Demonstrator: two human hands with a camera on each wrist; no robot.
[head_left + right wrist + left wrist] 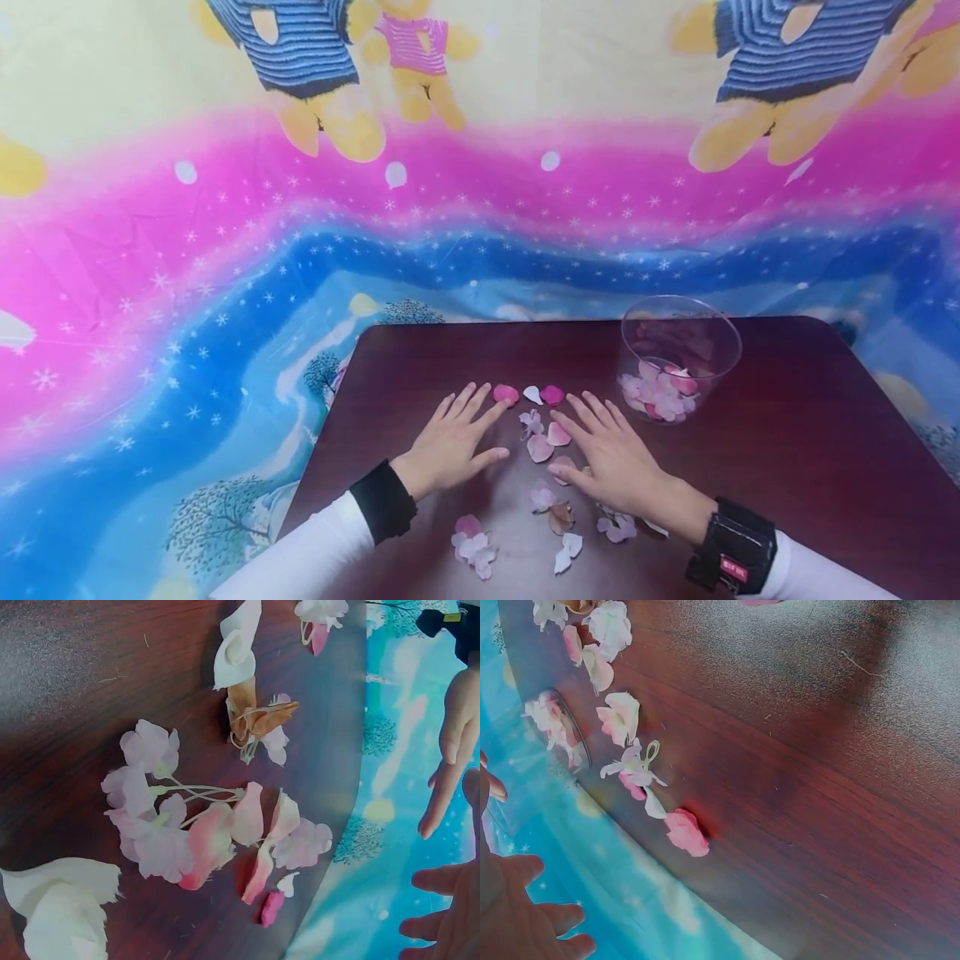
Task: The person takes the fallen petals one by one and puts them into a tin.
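Note:
My left hand [450, 446] is held palm down over the left of the table, fingers spread and nothing gripped. Its forefinger tip overlaps a pink petal [506, 395] in the head view; contact cannot be told. The right hand [618, 462] spreads likewise over the petals' right side, partly hiding some. Between the hands lie a white petal [532, 395], a magenta petal [552, 395] and pale pink petals [539, 449]. Nearer me are a brown petal [561, 518], white petals [568, 552] and a pale blossom cluster [474, 546]. Stemmed pink blossoms [150, 832] show in the right wrist view.
A clear round tub [731, 354] stands at the back right, with pink and white petals [660, 392] in its bottom. The dark red-brown table [810, 433] has rounded far corners. Behind it hangs a printed pink and blue cloth [480, 183].

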